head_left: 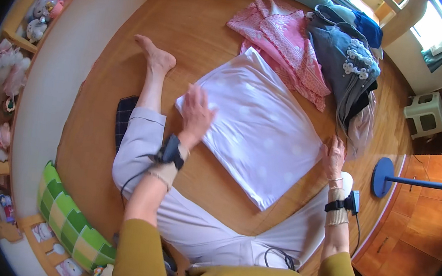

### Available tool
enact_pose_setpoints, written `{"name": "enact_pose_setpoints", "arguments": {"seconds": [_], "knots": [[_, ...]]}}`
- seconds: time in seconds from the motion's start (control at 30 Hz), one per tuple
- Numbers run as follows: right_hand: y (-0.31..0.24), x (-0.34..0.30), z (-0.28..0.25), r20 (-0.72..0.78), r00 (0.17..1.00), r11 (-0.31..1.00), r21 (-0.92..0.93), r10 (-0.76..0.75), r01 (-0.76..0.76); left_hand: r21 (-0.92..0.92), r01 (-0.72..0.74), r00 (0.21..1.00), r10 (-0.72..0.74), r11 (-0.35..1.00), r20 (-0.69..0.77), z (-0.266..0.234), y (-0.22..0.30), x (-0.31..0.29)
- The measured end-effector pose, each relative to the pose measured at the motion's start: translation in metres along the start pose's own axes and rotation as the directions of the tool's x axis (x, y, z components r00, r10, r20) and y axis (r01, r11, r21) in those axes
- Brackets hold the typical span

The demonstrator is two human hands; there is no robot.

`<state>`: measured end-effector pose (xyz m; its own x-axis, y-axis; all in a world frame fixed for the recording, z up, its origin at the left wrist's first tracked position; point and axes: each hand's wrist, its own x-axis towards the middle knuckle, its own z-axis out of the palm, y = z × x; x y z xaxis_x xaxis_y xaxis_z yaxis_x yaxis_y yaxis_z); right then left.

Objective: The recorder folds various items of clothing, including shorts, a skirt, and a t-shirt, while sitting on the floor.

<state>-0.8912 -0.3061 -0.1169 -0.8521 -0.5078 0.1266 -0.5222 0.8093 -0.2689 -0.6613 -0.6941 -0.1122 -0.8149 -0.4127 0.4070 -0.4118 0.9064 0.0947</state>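
Observation:
A white garment with faint pale dots (pixel 258 120) lies spread in a flat four-sided shape before me; its exact kind does not show. My left hand (pixel 197 115) is over its left edge, palm down and fingers stretched out, slightly blurred. At the garment's right corner, my right hand (pixel 333 156) has its thumb and fingers closed on the fabric edge. Both wrists wear knit bands with strapped-on devices. My legs, in pale trousers (pixel 185 218), are spread to either side of the garment.
Beyond the garment lie a pink patterned cloth (pixel 285 42) and a heap of blue-grey clothes (pixel 342 59). A dark checked cloth (pixel 124 120) is beside my left leg. A green checked pillow (pixel 75 219), blue fan stand (pixel 384 178) and pale stool (pixel 425 115) stand around.

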Motion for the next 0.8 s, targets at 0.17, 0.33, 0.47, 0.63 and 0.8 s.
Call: {"name": "enact_pose_setpoints", "arguments": {"seconds": [0.17,0.33,0.47,0.63,0.8], "knots": [[-0.006,-0.021,-0.002,0.093,0.979,0.977,0.099,0.18,-0.189,-0.426,-0.311,0.854,0.447,0.849,0.267,-0.032,0.143,-0.125],[-0.02,-0.025,0.004,0.131,0.965,0.935,0.246,0.228,-0.254,-0.264,-0.486,0.791,0.548,0.833,0.273,-0.063,0.195,-0.16],[0.003,-0.026,0.016,0.161,0.963,0.913,0.316,0.216,-0.257,-0.086,-0.526,0.814,0.53,0.846,0.238,-0.047,0.22,-0.164],[-0.018,-0.046,-0.046,0.323,0.898,0.732,0.526,0.298,-0.432,-0.499,-0.28,0.783,0.496,0.82,0.375,-0.072,0.223,-0.176],[-0.007,-0.069,-0.095,0.44,0.848,0.593,0.612,0.295,-0.524,-0.821,0.086,0.695,0.557,0.564,0.455,-0.107,0.217,-0.18]]}}
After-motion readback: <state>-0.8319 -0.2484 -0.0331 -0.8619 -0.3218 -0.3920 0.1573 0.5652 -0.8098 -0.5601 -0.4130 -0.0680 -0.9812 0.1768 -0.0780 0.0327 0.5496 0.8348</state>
